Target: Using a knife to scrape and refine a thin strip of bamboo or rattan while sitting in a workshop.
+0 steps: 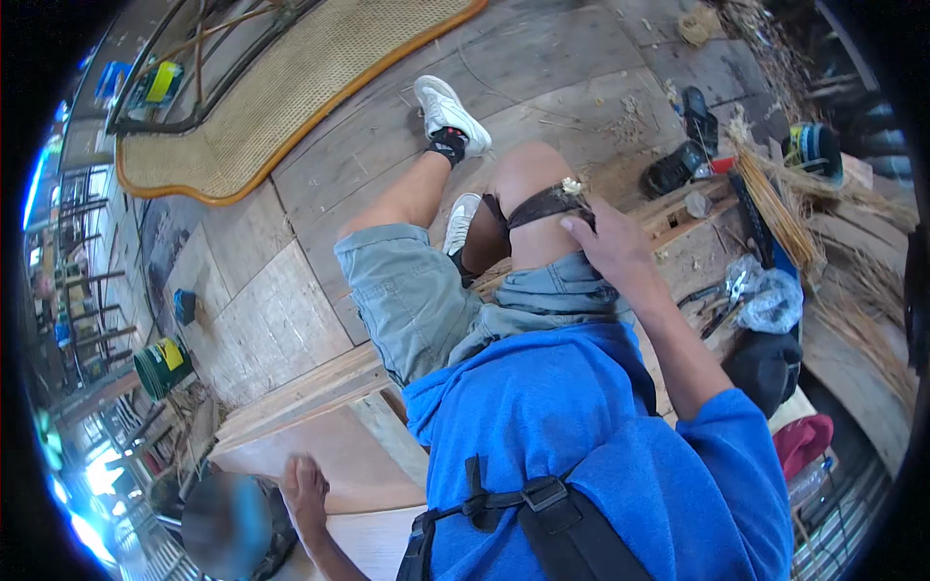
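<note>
My right hand (620, 247) rests on the outer side of my bent right knee, its thumb apart from the fingers. It touches the edge of a dark band (542, 206) wrapped round that leg. A small tuft of pale shavings (572, 185) sits on the band by my fingertips; nothing shows in this hand. Low on the left, my left hand (307, 492) is raised beside my body with its fingers curled in. What they hold, if anything, is hidden. Close by is a round, blurred thing (225, 528) with a light blue patch, which I cannot make out.
I sit on a low wooden bench (320, 397). A woven cane panel (291, 107) with a wooden rim lies ahead. On the right are black sandals (683, 145), a bundle of thin strips (775, 208), a clear plastic bag (772, 300) and tools. A green can (163, 368) stands left.
</note>
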A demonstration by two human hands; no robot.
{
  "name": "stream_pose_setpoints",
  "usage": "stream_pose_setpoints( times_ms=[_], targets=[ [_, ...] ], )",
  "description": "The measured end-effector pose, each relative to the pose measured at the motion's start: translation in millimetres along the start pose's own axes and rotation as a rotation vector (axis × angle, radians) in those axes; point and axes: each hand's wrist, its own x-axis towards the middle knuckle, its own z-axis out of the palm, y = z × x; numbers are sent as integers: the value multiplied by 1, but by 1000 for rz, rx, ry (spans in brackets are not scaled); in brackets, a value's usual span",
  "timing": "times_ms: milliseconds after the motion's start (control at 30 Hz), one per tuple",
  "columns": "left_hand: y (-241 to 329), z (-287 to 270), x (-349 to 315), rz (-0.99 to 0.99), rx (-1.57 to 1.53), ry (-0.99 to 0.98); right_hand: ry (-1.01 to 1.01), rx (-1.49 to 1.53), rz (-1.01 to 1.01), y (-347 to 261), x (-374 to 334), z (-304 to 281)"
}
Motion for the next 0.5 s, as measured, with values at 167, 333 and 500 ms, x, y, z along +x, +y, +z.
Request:
stream_pose_setpoints(
  times_ms=[167, 333, 500],
  targets=[
    [59, 159, 35, 126, 41, -321, -187, 489, -78, -38, -31, -20],
    [91, 260, 53, 432, 127, -681, -226, 1162, 43, -72, -45, -6],
    [74, 263, 73, 483, 246, -593, 97, 1218, 219, -26, -23, -19]
  ],
)
